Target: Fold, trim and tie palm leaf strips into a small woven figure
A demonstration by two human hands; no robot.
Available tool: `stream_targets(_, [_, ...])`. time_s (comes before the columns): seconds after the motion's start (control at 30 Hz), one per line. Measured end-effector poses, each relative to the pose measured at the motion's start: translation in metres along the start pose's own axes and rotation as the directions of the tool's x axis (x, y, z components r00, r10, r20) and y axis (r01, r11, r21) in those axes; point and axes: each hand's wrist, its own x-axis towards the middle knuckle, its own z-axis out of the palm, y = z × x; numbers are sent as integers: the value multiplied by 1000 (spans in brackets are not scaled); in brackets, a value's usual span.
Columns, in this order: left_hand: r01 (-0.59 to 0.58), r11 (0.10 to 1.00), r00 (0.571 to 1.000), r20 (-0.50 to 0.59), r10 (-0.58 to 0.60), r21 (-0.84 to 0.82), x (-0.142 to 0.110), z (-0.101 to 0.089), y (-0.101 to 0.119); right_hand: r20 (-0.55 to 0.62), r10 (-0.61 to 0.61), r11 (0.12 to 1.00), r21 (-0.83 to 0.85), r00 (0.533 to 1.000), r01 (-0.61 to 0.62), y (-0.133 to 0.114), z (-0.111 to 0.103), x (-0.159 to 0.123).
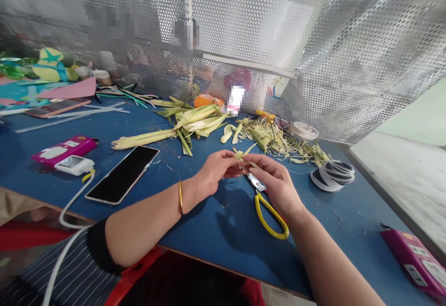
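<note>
My left hand (219, 169) and my right hand (273, 176) meet over the middle of the table. Both pinch a small piece of pale green corn husk (240, 155) that looks folded or knotted, its strips sticking up between the fingertips. Below my right hand lies a pair of scissors (258, 183) with yellow handles, its blades partly hidden by the hand. Beyond my hands is a pile of corn husks (198, 122). Shredded husk scraps (275, 136) are heaped to the right of it.
A phone (123, 174) and a magenta box (66, 150) with a white cabled device (74, 164) lie left. At right are a roll of ribbon (332, 176), a tape roll (304, 130) and another magenta box (414, 259). A perforated metal screen (244, 22) stands behind the blue table (195, 231).
</note>
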Motion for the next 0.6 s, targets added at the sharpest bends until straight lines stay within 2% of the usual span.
stream_targets(0.1, [1,1000,1000,3,-1,-15,1,-1,1,121,-12,999,49,993,6,-1,-5,0])
stream_targets(0.17, [2,1000,1000,5,-2,-21,1,-2,1,142,-27,1000,18,990,25,1,-6,1])
stream_targets(0.2, [3,1000,1000,12,-3,-21,1,-1,1,117,-30,999,-16,993,32,2,-6,2])
stream_targets(0.27, [9,1000,999,31,-9,-6,0,-1,1,-12,-56,990,-127,998,54,5,-6,3])
stream_targets(0.37, [41,999,998,56,-43,33,-2,2,1,-220,-174,952,-286,960,108,8,-3,5])
stream_targets(0.43, [52,998,997,61,-54,47,-3,3,0,-276,-193,957,-265,941,119,8,-2,6])
stream_targets(0.53, [43,997,997,61,-47,62,-4,4,-1,-308,-90,991,-119,947,56,8,1,6])
stream_targets(0.6, [37,997,997,59,-42,72,-4,4,-2,-321,-39,996,-94,946,10,7,1,6])
